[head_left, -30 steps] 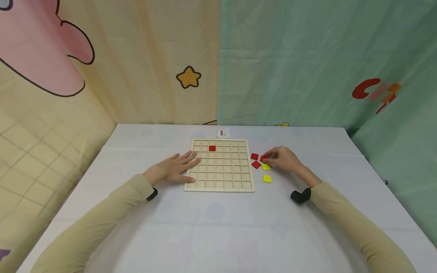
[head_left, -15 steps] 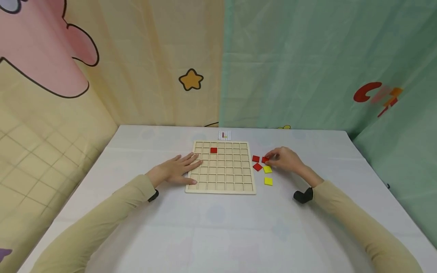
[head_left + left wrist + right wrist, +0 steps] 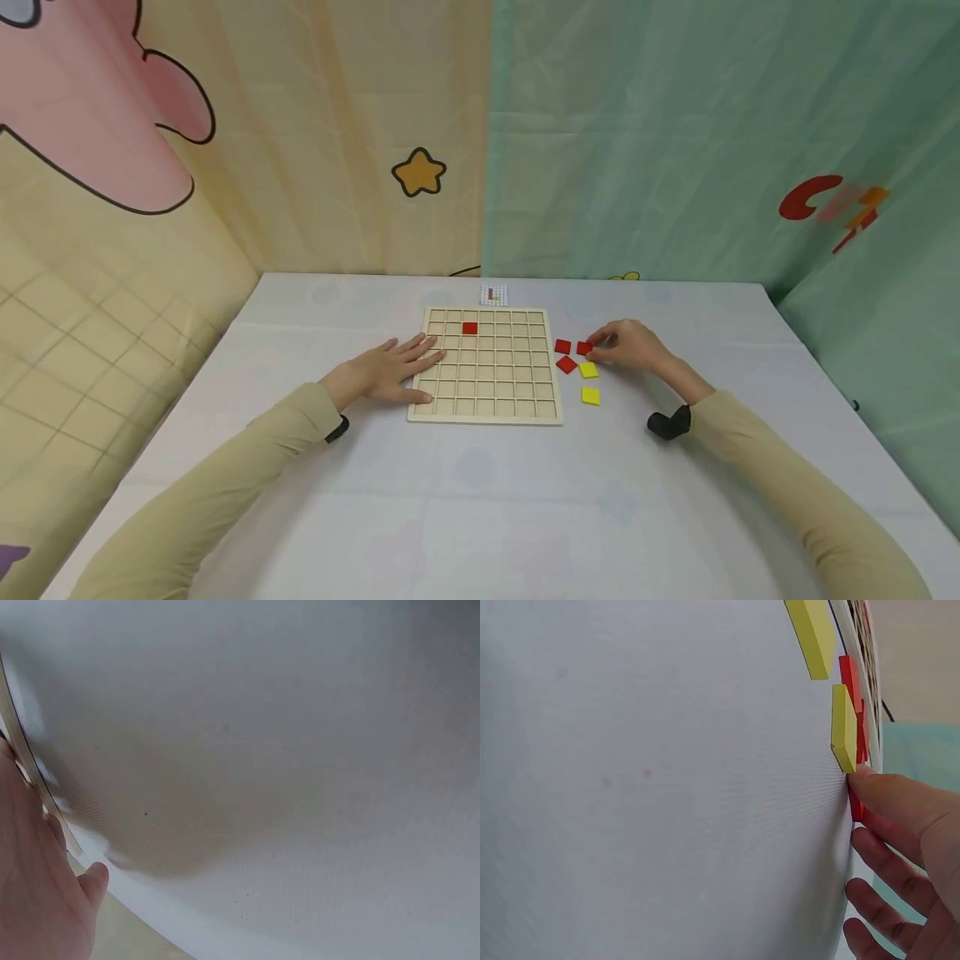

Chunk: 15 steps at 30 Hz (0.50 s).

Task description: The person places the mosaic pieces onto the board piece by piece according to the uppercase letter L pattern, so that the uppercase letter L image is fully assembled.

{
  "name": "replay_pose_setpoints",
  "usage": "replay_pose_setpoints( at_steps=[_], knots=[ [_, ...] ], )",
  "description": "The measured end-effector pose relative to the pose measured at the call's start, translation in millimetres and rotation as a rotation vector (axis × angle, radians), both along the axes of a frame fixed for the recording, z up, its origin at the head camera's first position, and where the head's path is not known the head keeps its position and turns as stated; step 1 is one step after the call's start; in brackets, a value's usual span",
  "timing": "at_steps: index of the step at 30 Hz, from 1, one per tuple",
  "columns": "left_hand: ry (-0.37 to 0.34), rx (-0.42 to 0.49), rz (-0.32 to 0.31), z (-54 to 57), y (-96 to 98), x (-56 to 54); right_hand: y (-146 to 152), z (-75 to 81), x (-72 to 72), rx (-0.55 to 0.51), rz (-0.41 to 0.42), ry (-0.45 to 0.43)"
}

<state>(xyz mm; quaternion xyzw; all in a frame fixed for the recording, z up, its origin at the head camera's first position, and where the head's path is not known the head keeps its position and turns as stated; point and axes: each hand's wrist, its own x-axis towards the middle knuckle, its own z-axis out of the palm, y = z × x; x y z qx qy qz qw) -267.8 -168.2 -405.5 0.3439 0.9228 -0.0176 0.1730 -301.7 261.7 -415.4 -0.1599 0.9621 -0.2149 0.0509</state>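
My left hand (image 3: 386, 371) lies with fingers spread on the left edge of a pale wooden grid board (image 3: 483, 408). One red square tile (image 3: 469, 328) sits in a cell of the board's second row. Right of the board, my right hand (image 3: 628, 345) has its thumb and index finger at the two sides of another red tile (image 3: 856, 804), pinching it at the table surface. Its other fingers hang loosely curved in the right wrist view. Close by lie two more red tiles, a straight one (image 3: 562, 347) and a turned one (image 3: 566, 364), and two yellow tiles, one nearer (image 3: 590, 396) and one farther (image 3: 588, 370).
A small card (image 3: 493, 295) with a printed grid and coloured squares lies behind the board. White cloth covers the table (image 3: 480, 500). Patterned curtains (image 3: 637, 142) hang behind and at both sides. A black band with a camera (image 3: 669, 423) is on the right wrist.
The head view has shifted slightly. My left hand keeps its place on the board, and my right hand stays at the same red tile with hardly any movement.
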Motion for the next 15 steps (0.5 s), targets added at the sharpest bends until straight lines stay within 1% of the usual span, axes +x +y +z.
replay_pose_setpoints(
  at_steps=[3,8,11,13,15],
  knots=[
    [0.004,0.001,0.0,-1.1,-0.3,-0.9,-1.9,2.0,-0.4,0.003,-0.003,-0.006],
    [0.003,-0.003,0.005,-1.4,-0.4,-1.3,-7.0,6.1,2.1,0.01,-0.008,0.012],
    [-0.002,-0.005,0.007,-1.8,-0.1,-1.0,-10.0,7.7,3.9,0.006,-0.03,0.014],
    [-0.004,-0.019,0.011,-2.0,0.2,-1.1,-11.4,8.0,4.6,-0.007,-0.05,0.013],
    [-0.005,-0.013,0.008,-1.8,0.3,-1.1,-12.4,7.9,4.3,-0.028,-0.07,0.016]
  ],
)
